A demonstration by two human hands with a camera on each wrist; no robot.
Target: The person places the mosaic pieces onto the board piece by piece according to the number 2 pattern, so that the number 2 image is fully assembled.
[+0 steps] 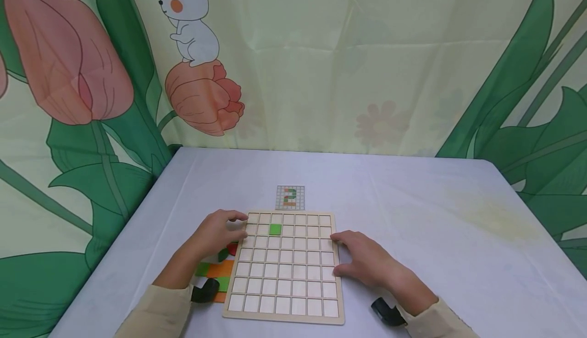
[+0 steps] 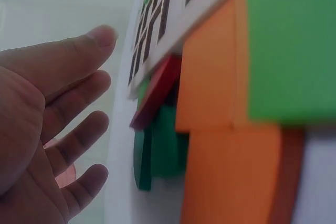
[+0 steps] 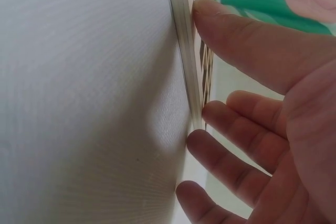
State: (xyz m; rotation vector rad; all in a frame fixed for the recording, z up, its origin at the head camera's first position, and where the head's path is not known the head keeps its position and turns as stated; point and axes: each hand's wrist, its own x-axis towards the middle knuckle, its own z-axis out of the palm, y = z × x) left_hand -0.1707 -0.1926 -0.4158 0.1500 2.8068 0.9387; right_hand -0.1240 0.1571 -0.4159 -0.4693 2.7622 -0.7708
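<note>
A wooden grid board (image 1: 284,318) lies on the table with a single bright green square tile (image 1: 275,229) in its second row. My left hand (image 1: 217,233) is beside the board's upper left edge; in the left wrist view its fingers are loosely extended with nothing between them. On the opposite side, my right hand (image 1: 367,256) has its thumb and fingertips at the board's right edge, fingers spread and gently bent in the right wrist view. Orange pieces (image 2: 210,72), a green piece (image 2: 294,40), a red piece (image 2: 160,90) and dark green pieces (image 2: 167,145) lie by the board's left side.
Just beyond the board's far edge lies a small card (image 1: 290,197) with a gridded, coloured figure shaped like a 2. A white cloth (image 1: 426,215) covers the table. Behind it hangs a curtain (image 1: 312,73) printed with tulips and a rabbit.
</note>
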